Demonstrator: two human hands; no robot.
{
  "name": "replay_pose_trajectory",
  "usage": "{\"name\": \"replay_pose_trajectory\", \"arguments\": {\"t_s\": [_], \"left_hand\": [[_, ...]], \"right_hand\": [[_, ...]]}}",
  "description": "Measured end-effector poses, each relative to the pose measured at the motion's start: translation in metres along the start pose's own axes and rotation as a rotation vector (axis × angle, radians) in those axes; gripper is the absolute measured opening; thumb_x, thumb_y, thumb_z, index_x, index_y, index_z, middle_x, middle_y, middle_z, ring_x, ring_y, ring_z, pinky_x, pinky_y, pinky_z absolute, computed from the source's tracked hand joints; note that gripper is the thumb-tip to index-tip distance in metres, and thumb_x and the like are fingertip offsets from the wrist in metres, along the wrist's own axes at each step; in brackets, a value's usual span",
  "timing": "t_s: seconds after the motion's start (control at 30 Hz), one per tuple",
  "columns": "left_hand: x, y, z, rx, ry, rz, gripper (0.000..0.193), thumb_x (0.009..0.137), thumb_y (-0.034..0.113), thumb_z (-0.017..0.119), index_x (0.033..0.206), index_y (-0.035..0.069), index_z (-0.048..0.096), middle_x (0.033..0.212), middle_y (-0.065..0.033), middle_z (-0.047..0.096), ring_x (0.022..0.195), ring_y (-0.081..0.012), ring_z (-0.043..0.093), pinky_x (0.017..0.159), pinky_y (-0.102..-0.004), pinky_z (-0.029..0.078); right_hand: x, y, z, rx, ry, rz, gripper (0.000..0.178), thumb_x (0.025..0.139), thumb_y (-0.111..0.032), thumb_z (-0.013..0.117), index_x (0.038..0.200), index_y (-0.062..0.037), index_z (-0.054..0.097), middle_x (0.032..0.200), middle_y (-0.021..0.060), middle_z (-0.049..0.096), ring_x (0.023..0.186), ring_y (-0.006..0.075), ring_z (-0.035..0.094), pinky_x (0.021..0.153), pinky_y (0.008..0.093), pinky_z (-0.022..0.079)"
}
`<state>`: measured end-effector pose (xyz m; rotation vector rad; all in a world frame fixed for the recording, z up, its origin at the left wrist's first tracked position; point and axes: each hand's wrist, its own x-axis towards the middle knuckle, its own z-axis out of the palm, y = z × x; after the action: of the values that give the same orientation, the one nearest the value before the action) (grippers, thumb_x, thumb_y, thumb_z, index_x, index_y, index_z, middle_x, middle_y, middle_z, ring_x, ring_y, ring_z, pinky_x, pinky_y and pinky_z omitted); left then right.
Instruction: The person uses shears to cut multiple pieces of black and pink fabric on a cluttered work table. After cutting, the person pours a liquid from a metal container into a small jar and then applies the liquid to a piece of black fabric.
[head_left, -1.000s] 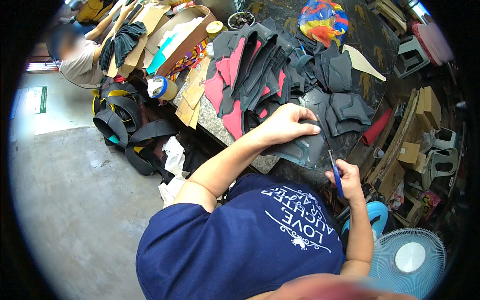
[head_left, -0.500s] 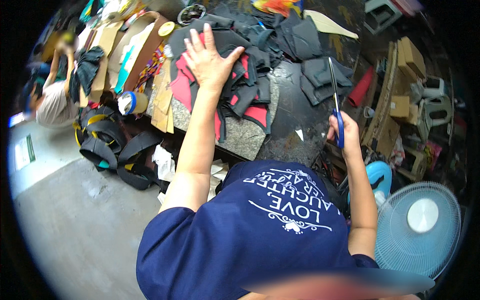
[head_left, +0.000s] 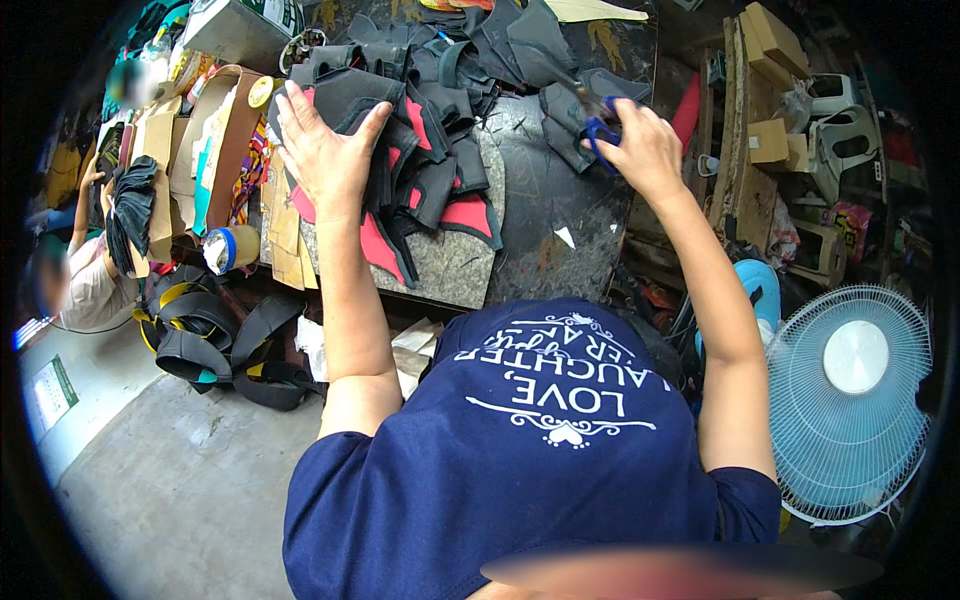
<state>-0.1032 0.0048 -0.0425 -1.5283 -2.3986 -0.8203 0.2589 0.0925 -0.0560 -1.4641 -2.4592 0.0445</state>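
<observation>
My left hand [head_left: 330,160] rests with spread fingers on the left part of a heap of black cut fabric pieces [head_left: 435,130], some showing red faces. Part of the heap lies on a speckled grey board [head_left: 455,268] along the table's near edge. In my right hand [head_left: 645,150] is a pair of scissors [head_left: 600,130] with blue handles, fingers wrapped around them. The blades point away and left, partly blurred, over a smaller stack of black pieces [head_left: 563,115]. I cannot tell how far the blades are parted.
A blue-lidded jar [head_left: 232,248] and cardboard strips [head_left: 285,225] sit left of the heap. Black straps [head_left: 215,335] lie below them. At right stand a blue fan [head_left: 850,410], boxes [head_left: 770,140] and a white plastic stool [head_left: 845,150]. Another person [head_left: 95,275] is at far left.
My right hand has carried the scissors from the table's right edge forward and left, over the small black stack. My left hand stays spread on the heap, farther left. The view has shifted.
</observation>
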Motion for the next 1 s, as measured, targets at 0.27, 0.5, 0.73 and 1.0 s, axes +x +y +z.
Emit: {"name": "replay_pose_trajectory", "arguments": {"t_s": [0.27, 0.5, 0.73, 1.0], "left_hand": [[-0.017, -0.002, -0.007, 0.029, 0.139, 0.037, 0.119, 0.066, 0.067, 0.075, 0.151, 0.003, 0.021, 0.153, -0.0249, 0.027, 0.14, -0.0425, 0.028, 0.112, -0.0551, 0.025], [-0.047, 0.052, -0.02, -0.346, 0.337, 0.405, 0.053, 0.084, 0.038, 0.072, 0.124, 0.006, 0.058, 0.125, -0.0166, 0.056, 0.119, -0.0339, 0.049, 0.104, -0.0465, 0.037], [-0.076, 0.13, 0.033, -0.846, -0.463, -0.041, 0.096, 0.071, 0.032, 0.083, 0.144, -0.002, 0.031, 0.131, -0.0232, 0.053, 0.124, -0.0359, 0.049, 0.105, -0.0411, 0.039], [-0.051, 0.11, 0.008, -0.814, -0.588, -0.145, 0.035, 0.079, 0.019, 0.069, 0.105, -0.004, 0.069, 0.094, -0.0201, 0.072, 0.088, -0.0267, 0.072, 0.08, -0.0337, 0.055]], "right_hand": [[0.03, -0.007, 0.041, -0.038, -0.063, 0.025, 0.041, 0.072, -0.031, 0.079, 0.103, -0.0144, 0.058, 0.084, 0.0064, 0.068, 0.083, 0.0284, 0.066, 0.07, 0.0423, 0.051], [0.048, 0.005, -0.022, 0.139, 0.112, 0.179, 0.029, 0.08, -0.031, 0.072, 0.102, -0.0146, 0.06, 0.078, 0.0138, 0.069, 0.077, 0.0355, 0.068, 0.066, 0.0439, 0.052], [0.018, -0.022, -0.037, 0.73, 0.063, 0.22, 0.027, 0.076, -0.022, 0.076, 0.09, -0.0053, 0.06, 0.069, 0.0094, 0.064, 0.064, 0.0177, 0.064, 0.062, 0.0325, 0.048], [-0.027, -0.02, -0.06, 0.296, -0.205, 0.175, 0.019, 0.086, -0.017, 0.071, 0.092, -0.0042, 0.059, 0.073, 0.0042, 0.061, 0.063, 0.007, 0.055, 0.06, 0.0245, 0.045]]}}
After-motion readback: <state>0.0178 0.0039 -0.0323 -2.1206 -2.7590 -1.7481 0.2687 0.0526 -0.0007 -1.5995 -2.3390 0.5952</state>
